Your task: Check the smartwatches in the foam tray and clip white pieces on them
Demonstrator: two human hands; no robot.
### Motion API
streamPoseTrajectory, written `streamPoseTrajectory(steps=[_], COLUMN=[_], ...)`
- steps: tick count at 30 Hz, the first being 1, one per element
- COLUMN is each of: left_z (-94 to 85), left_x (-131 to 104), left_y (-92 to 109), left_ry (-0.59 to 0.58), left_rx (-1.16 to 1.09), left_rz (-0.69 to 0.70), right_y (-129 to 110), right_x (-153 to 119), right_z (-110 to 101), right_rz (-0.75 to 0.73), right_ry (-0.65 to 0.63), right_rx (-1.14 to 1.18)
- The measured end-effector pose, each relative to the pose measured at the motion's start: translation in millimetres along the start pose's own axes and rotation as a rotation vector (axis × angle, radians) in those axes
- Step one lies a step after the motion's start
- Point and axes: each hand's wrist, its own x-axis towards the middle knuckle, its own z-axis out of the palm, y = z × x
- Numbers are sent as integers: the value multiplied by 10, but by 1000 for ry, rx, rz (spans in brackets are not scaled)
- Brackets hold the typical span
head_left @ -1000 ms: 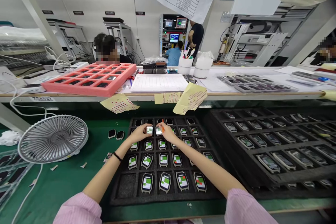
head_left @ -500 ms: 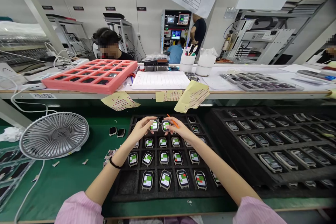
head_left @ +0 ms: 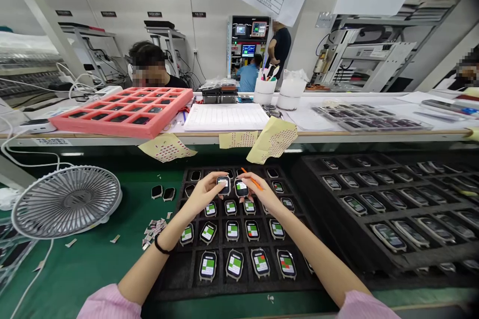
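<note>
Above the black foam tray (head_left: 175,271), my left hand (head_left: 208,192) is closed on a watch case (head_left: 223,184) without a strap, its thumb on the lit screen. Beside it, my right hand (head_left: 258,190) grips a second watch case (head_left: 241,189) showing green and white blocks. An orange pen-like stick (head_left: 252,178) is tucked between the right fingers. The two watch cases are held side by side, close together. Below, several more watch cases lie in the tray's compartments, most with lit green-and-white screens, some with red blocks, such as one watch case (head_left: 286,263) at the front.
A white fan (head_left: 67,202) stands at left. Two dark watch cases (head_left: 163,192) and small paper scraps (head_left: 153,232) lie on the green mat (head_left: 97,264). Another filled black tray (head_left: 374,249) sits at right. A shelf above carries a pink foam tray (head_left: 149,131). People are beyond it.
The screen of the left watch case has turned from green and white blocks to a mostly dark and white display. Both hands sit slightly lower, and the view has shifted a little.
</note>
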Motion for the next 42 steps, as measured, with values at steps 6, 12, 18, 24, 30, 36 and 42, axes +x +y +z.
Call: streamPoseTrajectory(steps=[6,12,18,24,30,36,42], left_z=[17,22,32,27,15,-180,-678], left_x=[-4,-33,-56,-82,-78,-446,-1149], left_y=[-37,48,75,125,129,441,548], left_ry=[-4,-4,-20,-15,-20,-191,-118], left_rx=[-6,21,17,58,61,-28,-321], left_rz=[-13,-21,6,-21,-23,74,385], right_y=[-62,-79,-94,-117,-108,-287,-579], right_x=[-60,-60,-79,-93,-92,-216,-599], right_z=[-11,-14,-8,0,9,6,-173], right_rz=[-18,-46,-46,-31,-35,-36,-178], right_ry=[-116,-137,-127,-105,-95,-156,-199], right_rx=[78,59,78,61,45,113,264])
